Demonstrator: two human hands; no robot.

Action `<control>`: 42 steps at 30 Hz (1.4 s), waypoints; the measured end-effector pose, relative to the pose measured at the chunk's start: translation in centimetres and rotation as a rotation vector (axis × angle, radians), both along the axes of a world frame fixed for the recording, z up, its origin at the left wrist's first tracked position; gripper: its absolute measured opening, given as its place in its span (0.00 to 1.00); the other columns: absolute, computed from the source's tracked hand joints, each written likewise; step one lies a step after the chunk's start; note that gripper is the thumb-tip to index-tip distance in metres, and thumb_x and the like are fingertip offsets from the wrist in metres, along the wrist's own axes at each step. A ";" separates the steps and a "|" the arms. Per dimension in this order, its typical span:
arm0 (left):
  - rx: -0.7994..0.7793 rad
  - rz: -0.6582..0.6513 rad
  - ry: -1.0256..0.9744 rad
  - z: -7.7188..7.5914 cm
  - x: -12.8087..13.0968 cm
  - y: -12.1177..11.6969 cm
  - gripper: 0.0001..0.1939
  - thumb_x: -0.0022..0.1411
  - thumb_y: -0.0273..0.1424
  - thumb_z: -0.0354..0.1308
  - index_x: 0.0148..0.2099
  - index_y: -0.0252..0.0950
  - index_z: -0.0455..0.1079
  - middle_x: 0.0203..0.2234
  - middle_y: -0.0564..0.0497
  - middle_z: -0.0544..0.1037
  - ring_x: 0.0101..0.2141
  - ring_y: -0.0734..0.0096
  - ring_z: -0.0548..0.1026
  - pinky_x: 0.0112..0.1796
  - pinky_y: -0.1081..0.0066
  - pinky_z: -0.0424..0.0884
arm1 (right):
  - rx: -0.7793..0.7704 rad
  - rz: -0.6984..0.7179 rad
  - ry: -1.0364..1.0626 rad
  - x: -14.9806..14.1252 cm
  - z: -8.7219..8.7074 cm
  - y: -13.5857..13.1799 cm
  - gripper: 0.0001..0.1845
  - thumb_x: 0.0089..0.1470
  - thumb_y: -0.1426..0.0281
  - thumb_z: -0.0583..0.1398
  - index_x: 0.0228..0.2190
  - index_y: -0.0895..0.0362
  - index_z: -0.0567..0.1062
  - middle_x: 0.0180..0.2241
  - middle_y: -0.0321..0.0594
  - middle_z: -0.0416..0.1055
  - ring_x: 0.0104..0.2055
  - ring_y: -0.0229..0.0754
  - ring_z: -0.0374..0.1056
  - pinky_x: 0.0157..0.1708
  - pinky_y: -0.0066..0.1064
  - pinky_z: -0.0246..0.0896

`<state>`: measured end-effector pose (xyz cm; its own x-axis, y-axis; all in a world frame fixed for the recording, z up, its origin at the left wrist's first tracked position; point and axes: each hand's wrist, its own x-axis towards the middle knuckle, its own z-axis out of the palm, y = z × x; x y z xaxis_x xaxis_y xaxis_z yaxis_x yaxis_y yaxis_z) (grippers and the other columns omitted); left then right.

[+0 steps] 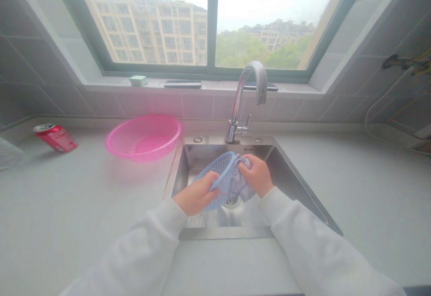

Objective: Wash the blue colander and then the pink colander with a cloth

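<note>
Left hand (195, 196) closes on the rim of the tilted blue basket (220, 167) | right hand (257, 176) clutches pale cloth (239, 186) against its edge | blue basket over sink (225, 233) | pink basket (144, 156), red can (59, 139) sit leftward on tabletop (84, 211)

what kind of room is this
Most likely a home kitchen: a steel sink set in a pale countertop, a curved faucet, and a pink basket beside it.
</note>
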<state>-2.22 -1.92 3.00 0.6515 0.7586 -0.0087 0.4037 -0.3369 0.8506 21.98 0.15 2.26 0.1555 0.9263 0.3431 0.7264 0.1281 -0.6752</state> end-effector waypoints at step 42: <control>-0.111 0.204 -0.096 -1.0 0.8 0.0 0.11 0.62 0.32 0.55 0.47 0.41 0.63 0.28 0.55 0.79 0.32 0.63 0.82 0.30 0.70 0.69 | 0.206 0.131 -0.302 -1.2 0.5 -1.6 0.09 0.54 0.67 0.59 0.34 0.53 0.79 0.32 0.38 0.77 0.36 0.44 0.72 0.37 0.33 0.61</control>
<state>-1.42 -1.96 1.98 0.4864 0.8725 -0.0452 0.3695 -0.1586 0.9156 20.79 -1.42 2.72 -0.0963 0.8385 0.5363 0.8571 0.3438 -0.3836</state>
